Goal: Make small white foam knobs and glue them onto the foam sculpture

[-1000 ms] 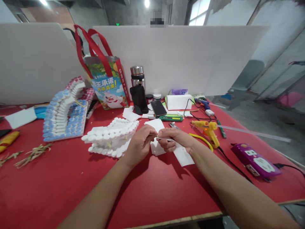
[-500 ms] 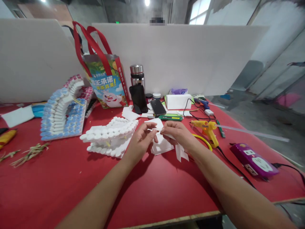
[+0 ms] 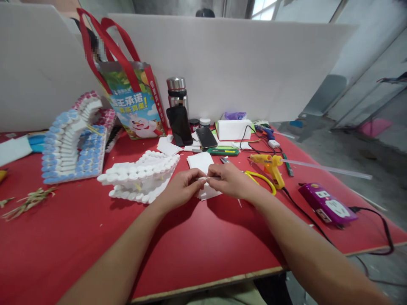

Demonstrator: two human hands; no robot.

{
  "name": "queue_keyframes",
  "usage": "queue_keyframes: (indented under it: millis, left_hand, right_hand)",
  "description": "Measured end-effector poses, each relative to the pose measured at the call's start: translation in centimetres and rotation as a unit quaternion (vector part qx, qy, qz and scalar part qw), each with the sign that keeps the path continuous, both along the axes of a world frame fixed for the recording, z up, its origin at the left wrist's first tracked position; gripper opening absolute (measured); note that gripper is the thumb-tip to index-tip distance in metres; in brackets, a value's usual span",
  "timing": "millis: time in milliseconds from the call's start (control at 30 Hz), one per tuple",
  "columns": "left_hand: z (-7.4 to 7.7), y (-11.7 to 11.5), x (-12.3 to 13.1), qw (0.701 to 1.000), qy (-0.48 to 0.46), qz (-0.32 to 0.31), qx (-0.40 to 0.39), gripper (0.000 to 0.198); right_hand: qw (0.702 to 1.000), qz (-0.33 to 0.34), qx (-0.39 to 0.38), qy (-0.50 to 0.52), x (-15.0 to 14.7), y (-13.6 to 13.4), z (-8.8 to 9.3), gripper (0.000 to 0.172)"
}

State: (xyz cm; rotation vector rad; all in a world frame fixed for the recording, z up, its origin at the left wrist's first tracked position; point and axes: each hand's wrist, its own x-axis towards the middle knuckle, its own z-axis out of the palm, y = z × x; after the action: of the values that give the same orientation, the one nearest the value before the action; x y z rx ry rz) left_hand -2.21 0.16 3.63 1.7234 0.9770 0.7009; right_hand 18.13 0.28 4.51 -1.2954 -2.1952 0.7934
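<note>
My left hand [image 3: 182, 185] and my right hand [image 3: 226, 180] meet over the table with thumbs and forefingers pinched together. Between the fingertips is a small white paper strip [image 3: 203, 178], mostly covered by the fingers. White paper sheets [image 3: 200, 161] lie beneath and behind my hands. Left of my left hand stands a white, scalloped model [image 3: 138, 176] built from rounded white pieces. Yellow-handled scissors [image 3: 265, 183] lie beside my right hand, partly behind it. Just past them rests a yellow glue gun [image 3: 270, 167] with a clear glue stick in it.
A purple power strip [image 3: 329, 205] lies at the right, with cords running off the edge. A green cutter [image 3: 222, 151], phones [image 3: 206, 137], a steel flask [image 3: 177, 91] and a printed bag [image 3: 133, 101] stand or lie behind. A blue-and-white model [image 3: 74, 146] is at the left.
My fingertips have closed together around the white strip, and my left fingers have curled in. The loose white piece hanging under my right hand is now mostly out of sight. The view has shifted slightly.
</note>
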Motion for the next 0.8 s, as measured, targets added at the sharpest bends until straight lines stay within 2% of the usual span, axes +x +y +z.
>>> queue_keyframes:
  millis: [233,433,633,667,733,800]
  left_hand:
    - [0.1,-0.1,0.3,0.978,0.110,0.024,0.177,0.027]
    - [-0.4,-0.2,0.4,0.956,0.146,0.025,0.252,0.021]
    - [-1.1,-0.5,0.9,0.892,0.223,0.034,0.392,0.015]
    - [-1.2,-0.5,1.0,0.893,0.220,0.037,0.390,0.015]
    - [-1.0,-0.5,1.1,0.924,0.180,0.051,0.333,0.014]
    - [-0.7,-0.5,1.2,0.972,0.099,0.075,0.199,0.016]
  right_hand:
    - [0.999,0.008,-0.036,0.032,0.3,0.4,0.0,0.014]
    - [0.996,0.013,-0.060,0.059,0.1,0.2,0.2,0.014]
    - [0.988,-0.044,-0.090,0.120,-0.6,0.5,-0.8,0.019]
    - [0.986,-0.044,-0.098,0.128,-0.6,0.6,-1.0,0.019]
    - [0.987,-0.042,-0.090,0.126,-0.7,0.6,-1.1,0.019]
    - [0.993,-0.041,-0.042,0.104,-0.7,0.5,-0.8,0.020]
